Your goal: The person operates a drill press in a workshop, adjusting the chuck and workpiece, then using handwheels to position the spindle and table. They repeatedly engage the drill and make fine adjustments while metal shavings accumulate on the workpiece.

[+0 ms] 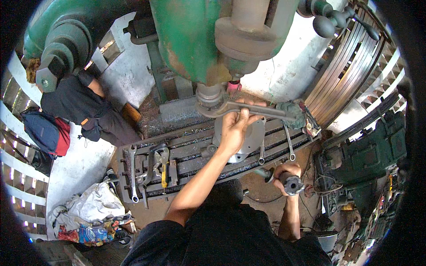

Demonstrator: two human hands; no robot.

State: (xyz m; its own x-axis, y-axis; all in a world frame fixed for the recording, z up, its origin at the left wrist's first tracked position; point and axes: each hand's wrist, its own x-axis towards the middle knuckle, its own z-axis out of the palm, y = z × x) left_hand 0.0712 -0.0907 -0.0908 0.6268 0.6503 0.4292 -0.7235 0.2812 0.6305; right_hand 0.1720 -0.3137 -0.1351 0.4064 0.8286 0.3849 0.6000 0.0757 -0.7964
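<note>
My left hand (237, 126) is wrapped round a big steel wrench (266, 111), its thumb across the handle. The wrench's head sits at the collar under the spindle (208, 95) of a green machine (186, 40). Under this hand, a round metal plate (252, 135) lies on the slotted table (191, 155). Lower and to the right, my right hand (286, 172) grips a dark round metal piece with a notched end (293, 185). Whether that piece is loose or fixed to the machine, I cannot tell.
Two wrenches (289, 144) lie right of the plate, near a dark rag (293, 116). Another wrench (133, 174) and locking pliers (162, 162) rest on the table's left. A person in dark clothes (80, 104) is at the left beside a backpack (46, 133). Green machinery (368, 155) stands right.
</note>
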